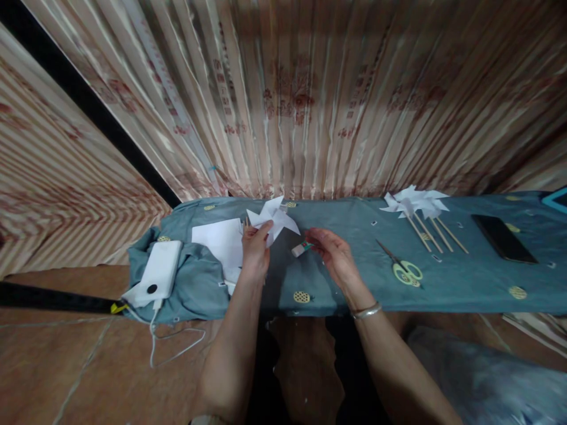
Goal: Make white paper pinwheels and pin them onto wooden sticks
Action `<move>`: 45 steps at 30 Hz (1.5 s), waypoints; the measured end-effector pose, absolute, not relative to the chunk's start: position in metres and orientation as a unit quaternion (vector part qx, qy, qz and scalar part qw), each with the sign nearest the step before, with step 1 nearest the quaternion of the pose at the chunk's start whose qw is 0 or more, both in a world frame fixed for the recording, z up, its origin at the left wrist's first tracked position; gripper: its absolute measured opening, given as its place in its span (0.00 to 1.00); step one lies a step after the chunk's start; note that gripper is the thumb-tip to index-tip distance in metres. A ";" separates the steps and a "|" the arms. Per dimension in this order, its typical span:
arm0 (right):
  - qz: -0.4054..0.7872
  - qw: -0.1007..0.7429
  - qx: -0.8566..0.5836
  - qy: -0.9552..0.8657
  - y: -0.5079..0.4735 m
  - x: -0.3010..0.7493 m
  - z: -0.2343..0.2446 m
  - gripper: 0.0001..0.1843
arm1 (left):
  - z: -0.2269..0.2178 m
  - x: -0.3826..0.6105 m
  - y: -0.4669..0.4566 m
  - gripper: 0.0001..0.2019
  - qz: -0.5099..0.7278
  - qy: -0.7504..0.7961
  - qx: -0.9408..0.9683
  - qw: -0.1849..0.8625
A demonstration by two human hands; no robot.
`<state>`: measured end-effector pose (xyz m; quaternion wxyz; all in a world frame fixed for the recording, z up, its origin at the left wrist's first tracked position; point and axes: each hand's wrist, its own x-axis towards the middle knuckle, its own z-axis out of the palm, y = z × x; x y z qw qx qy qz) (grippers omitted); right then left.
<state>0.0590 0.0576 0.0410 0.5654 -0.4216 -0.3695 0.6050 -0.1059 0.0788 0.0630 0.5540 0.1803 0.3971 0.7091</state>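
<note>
Where a striped curtain (292, 88) hangs behind it, a long worktop (460, 292) draped in teal cloth runs from left to right. White pinwheels (414, 202) lie bunched right of centre, blades at the far edge, sticks (441, 235) angled toward the near one. Paper (217, 239) lies toward the left end, a dark phone (504, 238) toward the right, a white power bank (163, 268) by the near left corner and scissors (405, 271) right of centre.

Near the far edge, left of centre, the left hand (256, 251) pinches a paper pinwheel (278, 221), thumb on top. The right hand (331, 251) has its fingers curled at a small tube (301, 249); I cannot tell whether they grip it.

Pressing too hard with the thumb could crease the thin paper; catching a blade could tear it. The pinwheel looks white and crisp, its pointed blades spread, its middle partly covered by the thumb.
</note>
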 end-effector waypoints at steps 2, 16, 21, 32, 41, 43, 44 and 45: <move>0.571 0.598 -0.438 -0.353 0.062 0.062 0.040 0.20 | 0.067 -0.121 0.080 0.16 0.728 0.391 0.177 0.534; 0.172 0.308 -0.519 -0.779 0.175 -0.004 0.054 0.14 | 0.063 -0.159 0.079 0.17 0.765 0.399 0.127 0.490; 0.102 0.156 -0.515 -0.837 0.198 -0.018 0.046 0.12 | 0.064 -0.161 0.078 0.18 0.770 0.380 0.131 0.495; 0.029 0.047 -0.498 -0.865 0.204 -0.028 0.044 0.18 | 0.068 -0.157 0.079 0.18 0.770 0.385 0.138 0.490; 0.058 0.097 -0.482 -0.869 0.201 -0.029 0.035 0.18 | 0.067 -0.157 0.079 0.18 0.771 0.385 0.143 0.487; 0.078 0.127 -0.483 -0.863 0.200 -0.028 0.032 0.18 | 0.067 -0.157 0.079 0.17 0.770 0.383 0.153 0.487; 0.091 0.145 -0.485 -0.858 0.201 -0.027 0.030 0.17 | 0.067 -0.157 0.079 0.17 0.768 0.382 0.158 0.489; 0.105 0.165 -0.488 -0.851 0.201 -0.027 0.029 0.16 | 0.067 -0.157 0.079 0.17 0.766 0.381 0.162 0.492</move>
